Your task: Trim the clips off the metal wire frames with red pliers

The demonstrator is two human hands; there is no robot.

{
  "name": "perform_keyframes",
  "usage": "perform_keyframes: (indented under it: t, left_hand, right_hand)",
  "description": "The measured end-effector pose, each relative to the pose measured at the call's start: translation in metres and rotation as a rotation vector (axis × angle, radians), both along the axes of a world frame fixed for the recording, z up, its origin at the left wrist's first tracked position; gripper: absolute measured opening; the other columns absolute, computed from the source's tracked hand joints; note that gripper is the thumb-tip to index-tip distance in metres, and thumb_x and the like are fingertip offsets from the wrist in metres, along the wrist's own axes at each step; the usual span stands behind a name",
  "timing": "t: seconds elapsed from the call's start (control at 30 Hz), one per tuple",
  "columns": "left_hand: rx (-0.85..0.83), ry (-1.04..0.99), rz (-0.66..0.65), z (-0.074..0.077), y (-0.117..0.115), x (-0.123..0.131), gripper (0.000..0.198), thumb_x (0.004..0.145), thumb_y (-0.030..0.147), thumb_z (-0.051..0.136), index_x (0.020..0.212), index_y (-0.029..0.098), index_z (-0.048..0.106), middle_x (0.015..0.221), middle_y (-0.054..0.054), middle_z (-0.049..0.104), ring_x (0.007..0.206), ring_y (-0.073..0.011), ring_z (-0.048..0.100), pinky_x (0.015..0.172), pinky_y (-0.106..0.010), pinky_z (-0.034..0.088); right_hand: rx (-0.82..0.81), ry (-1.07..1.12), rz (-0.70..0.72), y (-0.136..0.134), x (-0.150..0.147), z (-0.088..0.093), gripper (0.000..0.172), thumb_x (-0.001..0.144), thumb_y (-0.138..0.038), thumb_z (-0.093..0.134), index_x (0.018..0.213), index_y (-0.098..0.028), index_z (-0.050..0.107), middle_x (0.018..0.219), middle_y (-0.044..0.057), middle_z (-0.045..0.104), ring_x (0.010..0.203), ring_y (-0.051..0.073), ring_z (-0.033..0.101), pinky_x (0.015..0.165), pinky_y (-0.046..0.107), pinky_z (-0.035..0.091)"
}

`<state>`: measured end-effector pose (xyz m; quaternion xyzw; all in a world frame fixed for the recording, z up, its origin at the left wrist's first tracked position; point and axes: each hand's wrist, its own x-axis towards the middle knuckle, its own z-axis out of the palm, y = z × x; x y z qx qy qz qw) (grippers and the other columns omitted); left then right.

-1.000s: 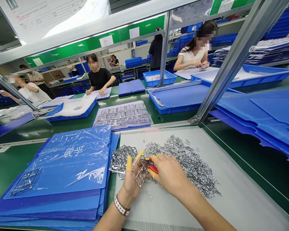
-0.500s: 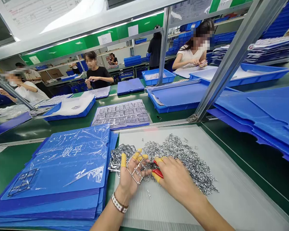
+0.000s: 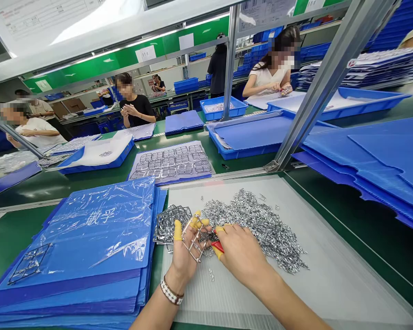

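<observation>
A long green counter [image 3: 30,229] runs through the workroom, with co-workers seated across it, among them a person in a black top [image 3: 136,107] and a person in a white top [image 3: 270,75]. Well ahead of the hands, a blue plastic tray [image 3: 244,140] holds a blue sheet, and a smaller blue tray [image 3: 223,107] holds silvery parts. Nearer, rows of metal frames lie on a flat sheet [image 3: 170,162]. To the left of the hands is a stack of blue corrugated sheets [image 3: 72,293], with a clear plastic bag [image 3: 99,229] on top.

Under the hands lies a pale corrugated board [image 3: 296,284]. On it, a broad heap of small silver metal pieces [image 3: 258,224] spreads beyond and to the right of the hands, while a smaller tangle of metal frames [image 3: 170,224] sits just left of them. The size of the heap suggests much is already done; whether those frames carry more pieces, I cannot tell.

The left hand [image 3: 184,256], with a beaded bracelet [image 3: 171,292] at its wrist and yellow finger cots [image 3: 178,230], is spread and holds an open metal frame [image 3: 194,240]. The right hand [image 3: 241,252] curls around red-handled cutters [image 3: 217,246] just beside that frame, their tips hidden.
</observation>
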<state>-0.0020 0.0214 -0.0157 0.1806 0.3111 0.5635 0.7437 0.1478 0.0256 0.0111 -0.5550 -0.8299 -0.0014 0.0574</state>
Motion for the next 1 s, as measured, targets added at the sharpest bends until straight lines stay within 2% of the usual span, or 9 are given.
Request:
perform_keyframes:
  t: [0.2,0.37,0.53,0.63,0.9,1.0]
  left_hand:
    - [-0.015,-0.006,0.009,0.003,0.000,-0.001,0.067,0.086,0.066,0.033,0.125,0.018,0.057,0.118,-0.013,0.061,0.104,-0.0258,0.057,0.079,-0.034,0.047]
    - [-0.033,-0.063,0.009,0.005,0.001,-0.004,0.069,0.085,0.067,0.034,0.128,0.017,0.054,0.119,-0.013,0.061,0.103,-0.0244,0.058,0.067,-0.027,0.045]
    - [-0.049,-0.040,0.020,0.005,0.001,-0.003,0.070,0.085,0.068,0.032,0.129,0.018,0.054,0.118,-0.013,0.062,0.107,-0.0259,0.057,0.082,-0.033,0.045]
    - [-0.041,-0.030,0.019,0.003,0.001,-0.003,0.069,0.085,0.068,0.032,0.129,0.019,0.054,0.119,-0.012,0.061,0.108,-0.0257,0.055,0.084,-0.034,0.044]
    - [-0.025,0.009,0.049,0.001,0.001,0.001,0.067,0.086,0.067,0.031,0.128,0.020,0.055,0.115,-0.011,0.063,0.105,-0.0235,0.057,0.079,-0.029,0.046]
    - [-0.016,0.008,0.030,0.001,0.001,0.000,0.067,0.086,0.067,0.032,0.130,0.022,0.053,0.117,-0.011,0.061,0.105,-0.0230,0.056,0.065,-0.025,0.047]
  right_hand:
    - [-0.027,-0.023,-0.006,0.000,-0.002,0.008,0.011,0.077,-0.019,0.063,0.088,-0.019,0.064,0.085,0.007,0.066,0.083,0.025,0.062,0.070,0.035,0.040]
    - [-0.034,0.025,-0.015,-0.011,-0.001,0.009,0.014,0.079,-0.022,0.062,0.092,-0.019,0.064,0.087,0.007,0.067,0.086,0.025,0.061,0.073,0.036,0.038]
    - [-0.034,0.075,0.026,-0.019,-0.010,0.004,0.014,0.079,-0.024,0.062,0.092,-0.020,0.063,0.088,0.006,0.066,0.087,0.026,0.059,0.074,0.037,0.036]
    - [-0.040,0.076,0.023,-0.018,-0.013,0.003,0.013,0.079,-0.024,0.062,0.092,-0.020,0.063,0.089,0.007,0.066,0.087,0.026,0.059,0.074,0.037,0.036]
    - [-0.065,0.020,0.044,-0.017,-0.015,0.006,0.014,0.075,-0.015,0.063,0.088,-0.019,0.065,0.085,0.007,0.067,0.083,0.025,0.062,0.072,0.036,0.041]
    - [-0.074,0.016,0.031,-0.016,-0.010,0.008,0.014,0.074,-0.013,0.062,0.086,-0.020,0.065,0.084,0.006,0.067,0.081,0.024,0.063,0.072,0.035,0.043]
